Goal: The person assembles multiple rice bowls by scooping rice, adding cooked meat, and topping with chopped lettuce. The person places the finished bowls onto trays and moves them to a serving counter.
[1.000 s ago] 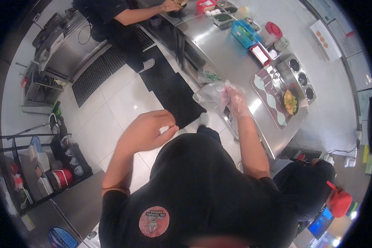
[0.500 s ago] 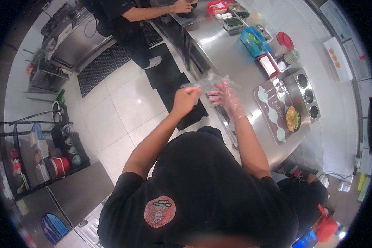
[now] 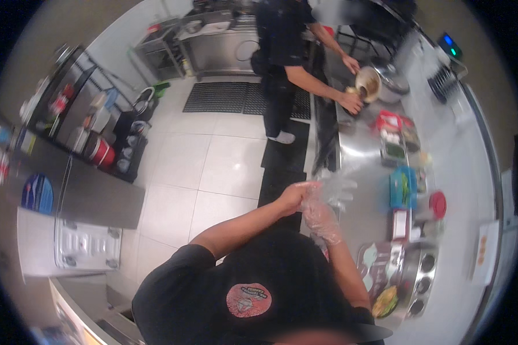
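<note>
Stainless steel forms the long counter down the right side, with a co-worker in dark clothes at its far end, one hand near a cream-coloured round bowl. On the nearer stretch are a flat brown-and-pale-green patterned board, a blue plastic basket with greens in it and, near the board, a portion of yellow-orange food. The person touches none of these; the two hands meet in front of the body, beside the counter's edge. The right hand is already sheathed to the wrist in transparent plastic and looks drawn in narrow; the left hand shows bare skin at its back and wrist. At the left fingertips is a clear, thin plastic glove, its floppy fingers spread toward the counter. One hand thus appears covered, the other not fully; blur hides whether the left fingers are inside or pinching, and I cannot tell which hand grips it.
</note>
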`<state>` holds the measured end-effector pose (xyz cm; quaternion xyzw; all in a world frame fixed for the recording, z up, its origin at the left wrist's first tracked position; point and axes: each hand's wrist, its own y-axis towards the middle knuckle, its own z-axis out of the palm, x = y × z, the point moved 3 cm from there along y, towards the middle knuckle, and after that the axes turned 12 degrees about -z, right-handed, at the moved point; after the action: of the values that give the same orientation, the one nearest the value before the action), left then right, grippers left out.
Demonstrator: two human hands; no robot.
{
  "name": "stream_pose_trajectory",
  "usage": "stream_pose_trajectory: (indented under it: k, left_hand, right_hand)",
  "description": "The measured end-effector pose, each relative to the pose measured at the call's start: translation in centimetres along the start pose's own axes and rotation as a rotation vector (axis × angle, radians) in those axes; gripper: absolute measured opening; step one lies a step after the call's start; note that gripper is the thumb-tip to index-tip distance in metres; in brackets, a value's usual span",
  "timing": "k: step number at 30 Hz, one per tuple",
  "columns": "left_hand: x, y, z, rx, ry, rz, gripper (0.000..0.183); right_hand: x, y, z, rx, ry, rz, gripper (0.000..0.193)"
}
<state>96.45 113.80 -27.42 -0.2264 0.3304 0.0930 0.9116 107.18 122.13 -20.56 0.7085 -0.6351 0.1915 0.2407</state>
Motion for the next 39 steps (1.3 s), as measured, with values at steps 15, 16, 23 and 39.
stream_pose_trajectory:
  k: [15, 16, 23, 39]
  left_hand:
    - [-4.8, 0.8, 0.9, -0.282, 0.604, -0.115, 0.043]
    - [-5.0, 0.8, 1.4, -0.244, 0.730, -0.239, 0.041]
    - [-4.9, 0.8, -4.4, 0.063, -0.045, -0.293, 0.053]
    - [-18.9, 3.4, -18.1, 0.006, -0.054, -0.114, 0.082]
  right_hand:
    - [0.3, 3.3, -1.2, 0.036, 0.013, 0.145, 0.027]
    - [-0.9, 3.7, -0.2, 0.120, -0.032, -0.005, 0.027]
    - [-0.4, 9.8, 3.4, 0.395, -0.178, -0.265, 0.021]
    - [8.5, 29.5, 3.4, 0.475, -0.070, -0.157, 0.029]
